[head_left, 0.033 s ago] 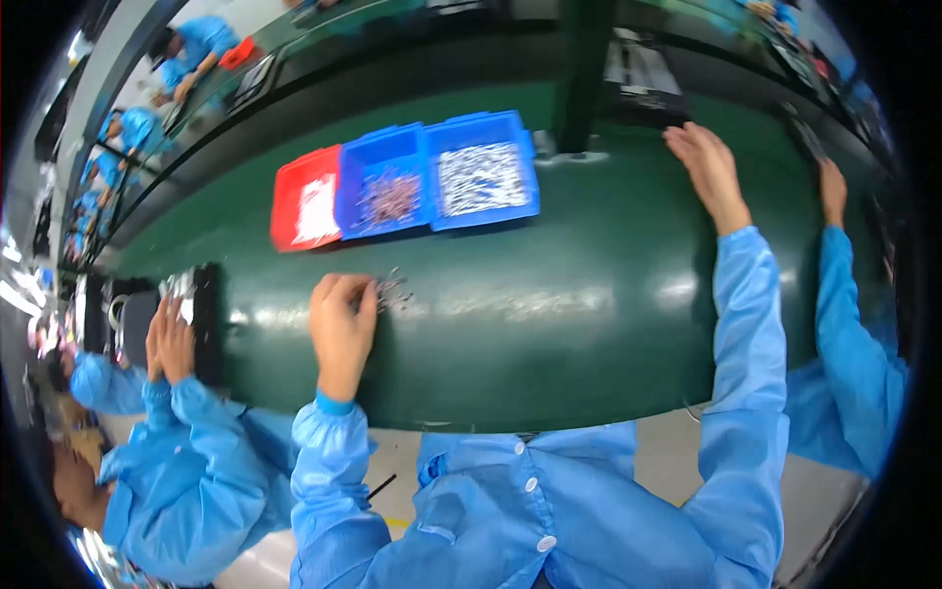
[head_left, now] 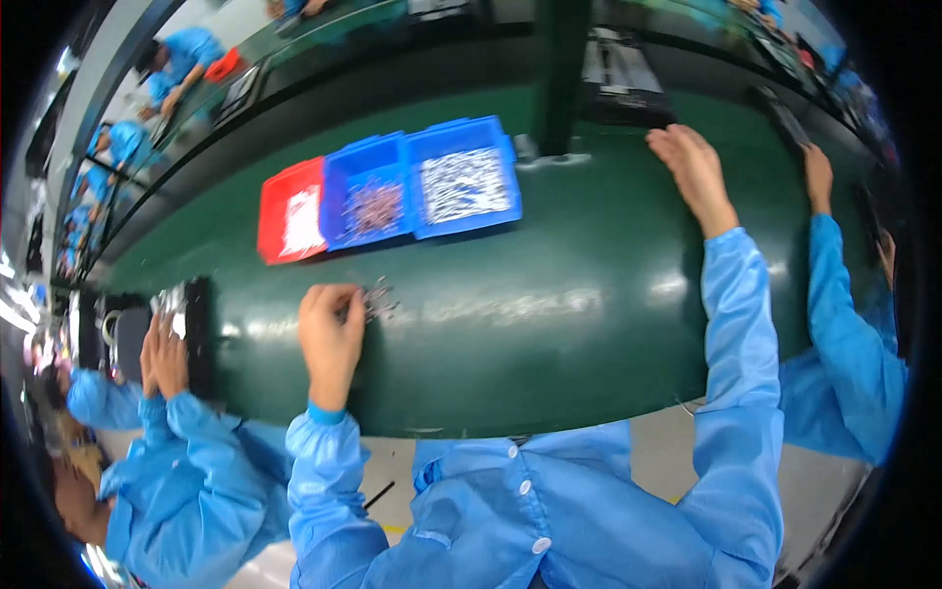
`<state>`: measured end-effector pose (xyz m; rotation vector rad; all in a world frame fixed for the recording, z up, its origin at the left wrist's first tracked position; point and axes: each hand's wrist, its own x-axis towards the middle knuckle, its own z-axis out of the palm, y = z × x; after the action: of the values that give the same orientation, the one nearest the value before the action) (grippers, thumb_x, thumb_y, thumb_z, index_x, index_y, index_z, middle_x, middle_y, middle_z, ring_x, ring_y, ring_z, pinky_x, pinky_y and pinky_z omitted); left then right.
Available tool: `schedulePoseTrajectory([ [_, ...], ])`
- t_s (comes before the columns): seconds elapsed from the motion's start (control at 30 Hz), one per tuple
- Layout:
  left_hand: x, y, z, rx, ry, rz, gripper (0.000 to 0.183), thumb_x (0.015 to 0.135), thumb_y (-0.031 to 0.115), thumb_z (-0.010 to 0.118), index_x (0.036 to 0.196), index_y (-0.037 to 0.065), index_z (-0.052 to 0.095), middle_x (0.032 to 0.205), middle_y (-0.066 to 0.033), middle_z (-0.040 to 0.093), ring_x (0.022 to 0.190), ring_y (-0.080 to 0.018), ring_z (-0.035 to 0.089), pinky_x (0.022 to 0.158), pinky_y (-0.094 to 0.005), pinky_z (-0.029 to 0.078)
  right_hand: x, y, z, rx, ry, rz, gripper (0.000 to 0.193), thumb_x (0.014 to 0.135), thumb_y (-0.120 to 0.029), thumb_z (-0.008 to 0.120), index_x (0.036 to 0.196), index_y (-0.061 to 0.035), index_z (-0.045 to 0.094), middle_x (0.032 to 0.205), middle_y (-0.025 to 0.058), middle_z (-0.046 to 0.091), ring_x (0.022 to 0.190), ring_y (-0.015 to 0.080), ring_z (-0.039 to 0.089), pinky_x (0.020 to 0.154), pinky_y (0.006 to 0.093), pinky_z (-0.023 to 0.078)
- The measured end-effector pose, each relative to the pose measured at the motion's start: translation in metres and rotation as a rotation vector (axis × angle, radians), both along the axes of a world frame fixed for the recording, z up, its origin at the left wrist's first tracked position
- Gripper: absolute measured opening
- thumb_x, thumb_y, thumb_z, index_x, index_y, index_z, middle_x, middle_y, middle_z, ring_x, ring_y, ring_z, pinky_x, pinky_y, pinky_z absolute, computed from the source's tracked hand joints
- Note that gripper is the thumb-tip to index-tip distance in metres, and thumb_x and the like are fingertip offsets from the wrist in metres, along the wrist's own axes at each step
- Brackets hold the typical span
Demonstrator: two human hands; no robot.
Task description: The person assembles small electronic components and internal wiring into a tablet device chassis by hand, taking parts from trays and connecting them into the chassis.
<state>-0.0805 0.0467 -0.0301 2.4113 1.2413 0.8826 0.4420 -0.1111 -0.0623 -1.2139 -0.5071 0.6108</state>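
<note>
Head view: left hand (head_left: pixel 329 337) curls by parts (head_left: pixel 381 298) (grip unclear), right hand (head_left: pixel 695 174) unclenched near case (head_left: pixel 626 96), any lettering unreadable.

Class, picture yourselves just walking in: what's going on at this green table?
A person in a blue smock has the left hand curled at a small scatter of tiny pieces on the green table; blur hides whether it grips any. The right hand stretches out, open, near a black case. Beyond the scatter, a red bin and two blue bins stand in a row, each holding small pieces. A co-worker is at the left.
</note>
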Motion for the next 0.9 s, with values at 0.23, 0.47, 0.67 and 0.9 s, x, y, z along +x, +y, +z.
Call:
schedulePoseTrajectory([
  [0.23, 0.007, -0.003, 0.017, -0.126, -0.25, 0.077, 0.009, 0.09, 0.01, 0.068, 0.095, 0.002, 0.067, 0.089, -0.0025, 0.063, 0.071, -0.0084, 0.053, 0.061, -0.0233, 0.04, -0.076, -0.039, 0.016, -0.075, -0.069, -0.063, 0.048, 0.097, -0.013, 0.06, 0.134, 0.0092, 0.04, 0.103, 0.0184, 0.065, 0.093, 0.0231, 0.067, 0.086, 0.0324, 0.055],
  [0.47, 0.048, -0.037, 0.039, -0.447, -0.591, -0.099, 0.01, 0.097, 0.012, 0.061, 0.099, 0.002, 0.063, 0.089, 0.0015, 0.061, 0.079, -0.0053, 0.053, 0.073, -0.021, 0.044, -0.106, -0.034, 0.021, -0.149, -0.234, -0.109, 0.029, 0.098, -0.017, 0.06, 0.12, 0.0017, 0.057, 0.094, 0.0091, 0.066, 0.075, 0.0108, 0.062, 0.063, 0.0234, 0.05],
  [0.67, 0.108, -0.077, 0.049, -0.833, -0.646, -0.549, 0.009, 0.095, 0.005, 0.062, 0.102, -0.001, 0.063, 0.096, -0.0017, 0.059, 0.086, -0.0063, 0.056, 0.077, -0.0209, 0.046, -0.189, -0.036, 0.06, -0.114, -0.113, 0.408, 0.026, 0.097, -0.018, 0.061, 0.114, 0.0019, 0.061, 0.097, 0.0105, 0.068, 0.074, 0.0104, 0.064, 0.054, 0.0225, 0.049],
  [0.9, 0.133, -0.082, 0.015, -0.965, -0.874, -0.709, 0.009, 0.091, -0.001, 0.066, 0.1, -0.003, 0.064, 0.102, -0.0058, 0.058, 0.09, -0.0116, 0.061, 0.081, -0.0246, 0.051, -0.245, -0.044, 0.069, -0.045, -0.03, 0.56, 0.026, 0.092, -0.006, 0.068, 0.116, 0.0038, 0.061, 0.101, 0.01, 0.069, 0.079, 0.0071, 0.064, 0.064, 0.0204, 0.052],
])
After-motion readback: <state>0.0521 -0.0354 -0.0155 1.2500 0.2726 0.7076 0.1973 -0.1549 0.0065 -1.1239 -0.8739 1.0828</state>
